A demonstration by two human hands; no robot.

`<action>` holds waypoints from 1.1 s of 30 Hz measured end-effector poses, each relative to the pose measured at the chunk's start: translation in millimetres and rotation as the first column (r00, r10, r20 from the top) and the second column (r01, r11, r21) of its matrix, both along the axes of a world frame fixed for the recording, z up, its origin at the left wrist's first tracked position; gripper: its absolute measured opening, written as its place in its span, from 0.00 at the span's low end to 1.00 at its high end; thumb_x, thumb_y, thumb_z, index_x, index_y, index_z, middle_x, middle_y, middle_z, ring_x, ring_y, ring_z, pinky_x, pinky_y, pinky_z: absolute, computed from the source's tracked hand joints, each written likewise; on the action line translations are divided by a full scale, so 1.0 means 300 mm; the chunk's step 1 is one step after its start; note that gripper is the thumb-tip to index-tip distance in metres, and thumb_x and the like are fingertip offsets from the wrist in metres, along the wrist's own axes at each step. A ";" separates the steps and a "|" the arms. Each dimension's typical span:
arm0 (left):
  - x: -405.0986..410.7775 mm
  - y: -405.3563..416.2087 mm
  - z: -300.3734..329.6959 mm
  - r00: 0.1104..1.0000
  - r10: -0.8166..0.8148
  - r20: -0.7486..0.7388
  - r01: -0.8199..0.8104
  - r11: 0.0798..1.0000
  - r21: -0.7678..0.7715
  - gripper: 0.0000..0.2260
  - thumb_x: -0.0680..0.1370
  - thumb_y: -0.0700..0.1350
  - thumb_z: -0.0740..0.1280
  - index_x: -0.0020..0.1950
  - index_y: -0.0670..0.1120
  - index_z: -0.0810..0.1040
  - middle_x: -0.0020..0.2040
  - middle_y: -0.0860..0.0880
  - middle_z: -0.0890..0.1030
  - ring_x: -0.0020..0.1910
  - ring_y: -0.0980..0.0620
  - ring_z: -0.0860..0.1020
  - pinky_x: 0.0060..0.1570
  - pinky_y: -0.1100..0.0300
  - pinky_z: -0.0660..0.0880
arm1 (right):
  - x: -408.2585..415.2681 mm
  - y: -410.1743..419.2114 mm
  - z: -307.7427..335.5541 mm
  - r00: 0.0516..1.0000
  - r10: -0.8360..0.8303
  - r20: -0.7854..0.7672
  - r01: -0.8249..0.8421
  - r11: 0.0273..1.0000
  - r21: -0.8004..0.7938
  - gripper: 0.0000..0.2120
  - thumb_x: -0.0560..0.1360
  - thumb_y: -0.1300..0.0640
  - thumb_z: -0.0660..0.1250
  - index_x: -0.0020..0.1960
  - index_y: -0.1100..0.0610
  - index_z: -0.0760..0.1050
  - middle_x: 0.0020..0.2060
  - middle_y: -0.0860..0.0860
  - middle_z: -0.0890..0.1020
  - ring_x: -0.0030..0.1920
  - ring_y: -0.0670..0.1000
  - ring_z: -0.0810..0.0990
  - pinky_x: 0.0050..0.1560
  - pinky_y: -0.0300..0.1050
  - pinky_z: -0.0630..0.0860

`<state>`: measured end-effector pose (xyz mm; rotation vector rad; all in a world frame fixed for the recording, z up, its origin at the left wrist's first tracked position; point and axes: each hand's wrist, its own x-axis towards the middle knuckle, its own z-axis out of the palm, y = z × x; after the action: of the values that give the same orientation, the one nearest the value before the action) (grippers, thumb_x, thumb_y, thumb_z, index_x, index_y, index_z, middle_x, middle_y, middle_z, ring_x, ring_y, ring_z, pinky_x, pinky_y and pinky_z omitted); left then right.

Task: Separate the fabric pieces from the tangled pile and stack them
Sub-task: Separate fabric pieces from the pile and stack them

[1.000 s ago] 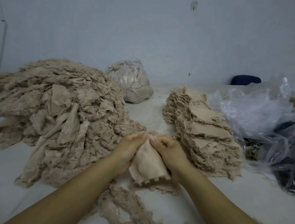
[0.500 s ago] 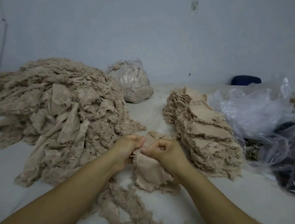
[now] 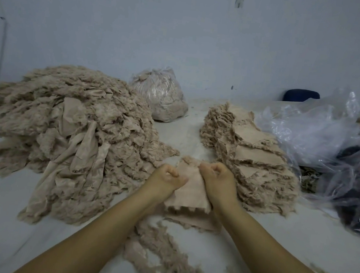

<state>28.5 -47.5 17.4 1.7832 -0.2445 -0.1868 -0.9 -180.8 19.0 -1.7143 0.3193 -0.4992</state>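
You are holding a beige fabric piece [image 3: 191,187] between both fists at the middle of the pale floor [image 3: 298,237]. Your left hand [image 3: 165,180] is gripping its left edge with curled fingers, and your right hand [image 3: 220,182] is gripping its right edge. The piece is running long from far to near, its ragged end pointing toward you. The tangled pile [image 3: 68,131] is lying to the left, and the stacked pieces [image 3: 251,154] are lying just right of your right hand.
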 end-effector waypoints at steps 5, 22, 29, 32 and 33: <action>0.008 0.020 -0.073 0.971 -0.031 0.237 -0.044 0.952 0.302 0.13 0.77 0.48 0.66 0.35 0.48 0.69 0.28 0.54 0.72 0.28 0.59 0.71 0.30 0.63 0.65 | -0.016 -0.064 -0.098 0.987 -0.061 -0.148 0.005 0.937 -0.349 0.10 0.77 0.51 0.65 0.41 0.56 0.71 0.36 0.47 0.77 0.39 0.49 0.75 0.37 0.44 0.66; 0.124 0.052 -0.079 0.950 -0.070 0.305 -0.133 0.792 0.596 0.18 0.80 0.54 0.60 0.33 0.47 0.68 0.31 0.49 0.71 0.34 0.49 0.71 0.34 0.57 0.65 | 0.210 -0.047 -0.075 0.961 0.006 -0.276 -0.240 0.514 -0.823 0.09 0.79 0.59 0.60 0.55 0.56 0.77 0.56 0.55 0.73 0.59 0.57 0.72 0.52 0.44 0.70; 0.158 0.019 -0.034 0.967 0.123 -0.224 -0.104 0.990 0.096 0.12 0.81 0.44 0.61 0.41 0.39 0.74 0.29 0.45 0.74 0.17 0.56 0.70 0.19 0.66 0.70 | 0.215 -0.028 -0.079 0.952 0.086 -0.293 -0.297 0.486 -0.822 0.11 0.77 0.48 0.66 0.53 0.54 0.79 0.54 0.52 0.76 0.54 0.54 0.77 0.52 0.46 0.75; 0.160 0.013 -0.023 0.943 0.120 -0.310 -0.133 0.991 -0.020 0.14 0.80 0.49 0.62 0.50 0.38 0.74 0.35 0.42 0.77 0.25 0.52 0.75 0.22 0.63 0.75 | 0.200 -0.027 -0.065 0.983 0.144 -0.112 -0.178 0.611 -0.771 0.08 0.78 0.54 0.65 0.48 0.59 0.77 0.46 0.56 0.79 0.47 0.57 0.78 0.49 0.50 0.75; 0.163 0.017 -0.019 0.929 0.100 -0.356 -0.138 0.987 -0.082 0.17 0.79 0.53 0.62 0.53 0.38 0.73 0.38 0.40 0.79 0.29 0.49 0.78 0.25 0.61 0.77 | 0.191 -0.024 -0.056 0.977 0.213 -0.014 -0.156 0.671 -0.725 0.07 0.78 0.58 0.65 0.46 0.61 0.76 0.42 0.56 0.79 0.44 0.57 0.78 0.47 0.51 0.74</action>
<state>77.6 -42.5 11.8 1.6203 0.1098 -0.3938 56.4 -187.9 2.3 -2.4671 -0.1480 -0.5763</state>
